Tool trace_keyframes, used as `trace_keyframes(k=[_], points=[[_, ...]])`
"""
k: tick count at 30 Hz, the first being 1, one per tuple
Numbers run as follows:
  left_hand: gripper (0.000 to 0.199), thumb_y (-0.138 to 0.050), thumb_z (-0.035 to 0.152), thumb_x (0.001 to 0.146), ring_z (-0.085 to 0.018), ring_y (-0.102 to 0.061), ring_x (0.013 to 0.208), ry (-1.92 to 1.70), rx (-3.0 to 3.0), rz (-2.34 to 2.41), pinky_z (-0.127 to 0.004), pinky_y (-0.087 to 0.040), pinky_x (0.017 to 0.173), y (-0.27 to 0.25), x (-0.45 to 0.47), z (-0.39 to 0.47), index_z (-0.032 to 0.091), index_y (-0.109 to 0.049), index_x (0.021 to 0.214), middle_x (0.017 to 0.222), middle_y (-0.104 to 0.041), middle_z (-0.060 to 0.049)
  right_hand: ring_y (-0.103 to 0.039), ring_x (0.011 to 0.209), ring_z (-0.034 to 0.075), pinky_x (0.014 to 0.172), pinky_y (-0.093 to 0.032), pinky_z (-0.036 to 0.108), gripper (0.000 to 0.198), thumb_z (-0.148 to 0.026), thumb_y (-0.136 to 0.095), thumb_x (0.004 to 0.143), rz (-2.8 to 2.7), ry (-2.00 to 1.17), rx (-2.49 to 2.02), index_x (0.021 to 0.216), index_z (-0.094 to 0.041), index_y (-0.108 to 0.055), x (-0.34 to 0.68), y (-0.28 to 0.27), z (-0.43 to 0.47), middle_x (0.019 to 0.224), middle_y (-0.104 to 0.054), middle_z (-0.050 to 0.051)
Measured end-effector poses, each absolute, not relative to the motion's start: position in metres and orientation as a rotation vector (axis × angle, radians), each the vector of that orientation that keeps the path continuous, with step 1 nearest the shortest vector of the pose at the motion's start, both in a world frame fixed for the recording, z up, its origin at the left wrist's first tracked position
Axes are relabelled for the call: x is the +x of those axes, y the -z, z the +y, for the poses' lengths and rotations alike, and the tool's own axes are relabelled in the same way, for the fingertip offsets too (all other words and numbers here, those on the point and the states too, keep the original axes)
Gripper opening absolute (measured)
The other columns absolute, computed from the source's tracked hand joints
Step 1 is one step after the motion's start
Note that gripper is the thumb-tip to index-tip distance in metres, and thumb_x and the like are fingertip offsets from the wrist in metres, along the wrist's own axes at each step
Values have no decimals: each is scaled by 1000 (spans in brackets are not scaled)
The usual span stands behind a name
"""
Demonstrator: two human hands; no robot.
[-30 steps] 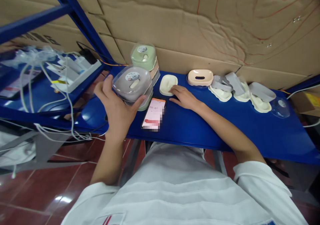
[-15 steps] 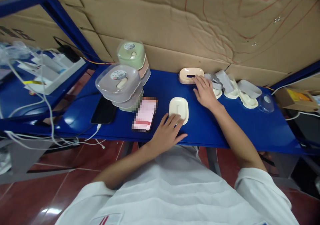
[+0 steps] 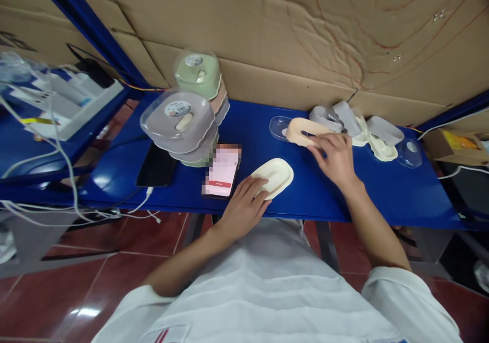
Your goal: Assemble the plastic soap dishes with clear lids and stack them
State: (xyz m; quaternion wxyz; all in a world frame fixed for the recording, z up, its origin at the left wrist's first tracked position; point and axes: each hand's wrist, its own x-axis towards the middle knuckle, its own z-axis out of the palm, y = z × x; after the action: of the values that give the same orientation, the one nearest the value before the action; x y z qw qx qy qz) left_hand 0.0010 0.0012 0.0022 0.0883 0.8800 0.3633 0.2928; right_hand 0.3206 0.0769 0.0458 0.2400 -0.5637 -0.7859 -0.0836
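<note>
Upper left of centre, we list stacked, lidded boxes, apparently complete; at right, grey shells and cream pieces lie loose, seemingly outstanding. We judge one set barely begun: peach shell, right of centre, pinched in the right hand; cream tray, lower centre, separate, left hand over its near end, grip unclear.

Angles left forearm inward and forward, with left hand palm down, fingers curved, thumb close to them. Holds right forearm slanted forward and inward, wrist slightly bent; positions right hand farther forward than left, fingertips and thumb closed in a pinch.
</note>
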Motion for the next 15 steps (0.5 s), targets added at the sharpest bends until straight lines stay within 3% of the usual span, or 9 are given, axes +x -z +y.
trace_keyframes(k=[5,11,13,15], points=[[16,-57,16,105,-29,-65,136,-891,2533,1067,-59,-49,126,2,-2,4,22,-68,115,138,-70,-11,-67,118,37,112,-43,62,40,-39,-52,109,-2054,392,-1706,144,-26,-67,334,-27,5,126,-76,14],[22,-54,11,104,-28,-65,137,-899,2559,1039,-58,-48,129,4,-1,7,19,-66,120,136,-69,-13,-54,148,36,122,-39,61,53,-29,-47,109,-2260,225,-1585,161,-22,-50,319,-35,52,161,-57,17],[20,-55,11,103,-28,-66,136,-919,2565,1033,-58,-48,128,5,-1,7,19,-66,119,135,-69,-13,-53,150,37,125,-35,63,47,-26,-48,108,-2306,168,-1566,153,-19,-59,308,-41,84,159,-60,18],[13,-59,15,104,-28,-67,135,-942,2558,1031,-57,-50,127,6,-1,7,19,-66,115,135,-70,-12,-63,139,38,125,-34,66,34,-26,-50,106,-2313,52,-1567,131,-18,-72,300,-43,109,141,-72,17]])
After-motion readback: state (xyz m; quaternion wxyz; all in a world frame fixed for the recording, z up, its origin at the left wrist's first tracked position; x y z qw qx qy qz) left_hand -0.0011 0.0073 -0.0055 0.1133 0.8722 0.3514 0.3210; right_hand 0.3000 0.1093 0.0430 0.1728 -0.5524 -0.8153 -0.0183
